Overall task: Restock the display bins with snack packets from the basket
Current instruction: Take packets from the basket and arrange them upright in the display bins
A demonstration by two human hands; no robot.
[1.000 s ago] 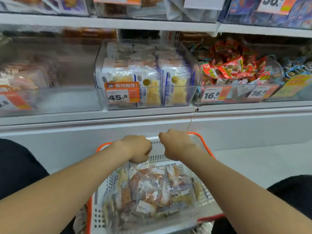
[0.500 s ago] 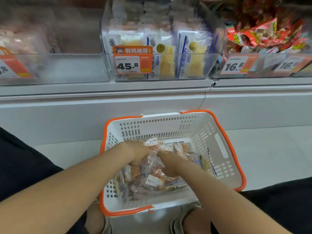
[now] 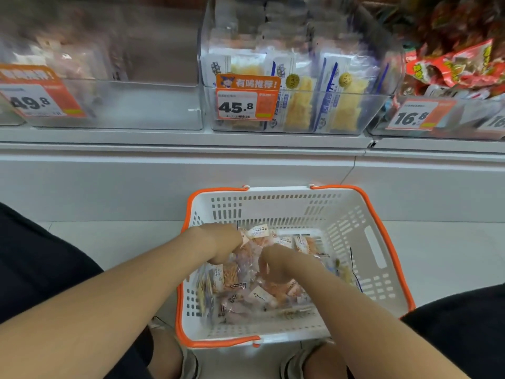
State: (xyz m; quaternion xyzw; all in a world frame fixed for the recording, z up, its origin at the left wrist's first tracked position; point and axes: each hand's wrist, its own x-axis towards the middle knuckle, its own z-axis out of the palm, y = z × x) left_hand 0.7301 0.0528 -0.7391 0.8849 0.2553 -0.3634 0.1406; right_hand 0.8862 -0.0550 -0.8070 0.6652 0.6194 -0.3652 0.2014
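A white basket with an orange rim (image 3: pixel 384 225) stands on the floor in front of me, holding several clear snack packets (image 3: pixel 257 294) with orange contents and white labels. Both hands are down inside it. My left hand (image 3: pixel 221 243) grips a packet at the pile's upper left, its white label sticking out past my fingers. My right hand (image 3: pixel 276 265) is curled into the middle of the pile, fingers closed around packets. The clear display bin (image 3: pixel 153 105) at the upper left, tagged 49.8, looks mostly bare at its front.
On the white shelf (image 3: pixel 191 138) stand a bin of blue-white packets with yellow contents (image 3: pixel 300 105), tagged 45.8, and a bin of red packets (image 3: pixel 453 67), tagged 16.8. My knees and shoes flank the basket on the pale floor.
The hands went from the basket's far rim down into the packets, and the view tilted down. Over the last half second they have closed on packets in the pile.
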